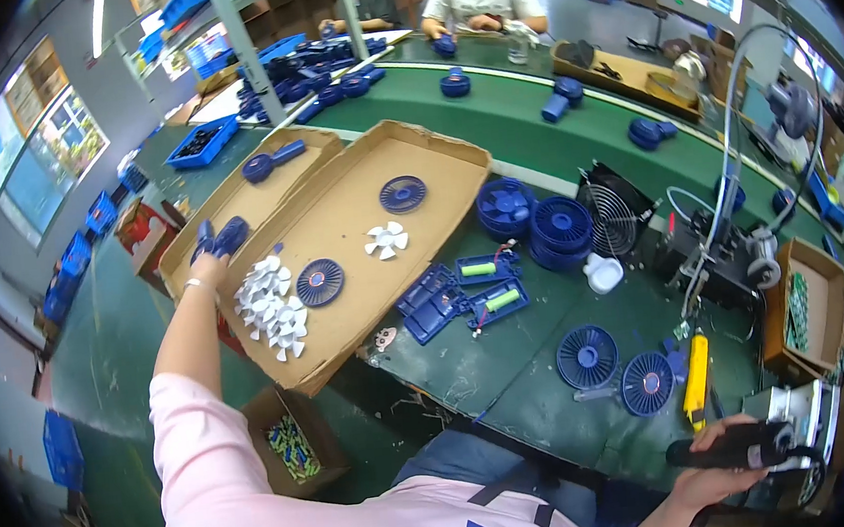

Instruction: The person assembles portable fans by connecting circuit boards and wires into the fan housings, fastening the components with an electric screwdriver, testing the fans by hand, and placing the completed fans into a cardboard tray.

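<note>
We wrap our right hand (714, 479) around a black power tool (729, 448), well right of the large cardboard tray (328, 221). Our left hand (208, 270) meets a blue fan body (231, 236) just left of that tray; whether it grasps, we cannot tell. White fan blades (271, 312) lie inside the tray.

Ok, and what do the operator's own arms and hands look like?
Left arm: loose, plain pale pink sleeve to about the elbow, forearm bare below it, thin whitish band at the wrist. Left hand and right hand ungloved. Right forearm bare where visible; its sleeve can't be made out.
</note>
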Demonstrator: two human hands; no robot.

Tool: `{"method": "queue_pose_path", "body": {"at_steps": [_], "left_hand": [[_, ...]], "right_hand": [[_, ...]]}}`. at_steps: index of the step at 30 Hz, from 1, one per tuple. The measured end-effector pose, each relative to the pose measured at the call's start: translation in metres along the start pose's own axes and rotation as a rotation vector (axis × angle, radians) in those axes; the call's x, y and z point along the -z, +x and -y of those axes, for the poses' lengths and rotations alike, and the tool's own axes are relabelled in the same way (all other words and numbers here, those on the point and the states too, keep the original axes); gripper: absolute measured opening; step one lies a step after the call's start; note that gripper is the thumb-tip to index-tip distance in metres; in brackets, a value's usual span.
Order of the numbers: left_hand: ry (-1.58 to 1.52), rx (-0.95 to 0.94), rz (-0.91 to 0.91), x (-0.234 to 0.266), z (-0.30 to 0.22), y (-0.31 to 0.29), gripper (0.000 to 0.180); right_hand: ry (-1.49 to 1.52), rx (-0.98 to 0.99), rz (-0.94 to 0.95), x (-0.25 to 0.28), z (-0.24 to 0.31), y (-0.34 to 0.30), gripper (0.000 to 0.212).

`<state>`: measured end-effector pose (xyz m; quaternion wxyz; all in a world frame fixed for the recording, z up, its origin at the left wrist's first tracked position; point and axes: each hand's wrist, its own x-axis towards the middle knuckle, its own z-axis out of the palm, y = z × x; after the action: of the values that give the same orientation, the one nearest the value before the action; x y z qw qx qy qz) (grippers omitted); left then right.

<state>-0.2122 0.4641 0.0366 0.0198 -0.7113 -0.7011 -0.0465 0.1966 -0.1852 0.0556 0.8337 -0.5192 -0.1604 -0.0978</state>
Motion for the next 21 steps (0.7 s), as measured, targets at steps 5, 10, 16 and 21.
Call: {"method": "queue_pose_path", "body": {"at_steps": [5, 10, 16, 21], "left_hand": [[-0.149, 0.027, -0.315, 0.015, -0.011, -0.026, 0.055], [-1.647, -0.198, 0.170, 0.060, -0.137, -0.118, 0.039], [-1.973, -0.451, 1.128, 0.080, -0.235, -0.337, 0.038], [-1.944, -0.578, 1.329, 0.045, -0.261, -0.434, 0.041]], "right_hand": [[-0.035, -0.039, 0.054, -0.005, 0.000, 0.010, 0.071], [-0.084, -0.015, 0.023, -0.005, 0.004, 0.006, 0.075], [-0.036, 0.025, 0.009, 0.005, 0.010, -0.005, 0.085], [-0.111, 0.017, 0.074, 0.000, 0.010, -0.005, 0.095]]}}
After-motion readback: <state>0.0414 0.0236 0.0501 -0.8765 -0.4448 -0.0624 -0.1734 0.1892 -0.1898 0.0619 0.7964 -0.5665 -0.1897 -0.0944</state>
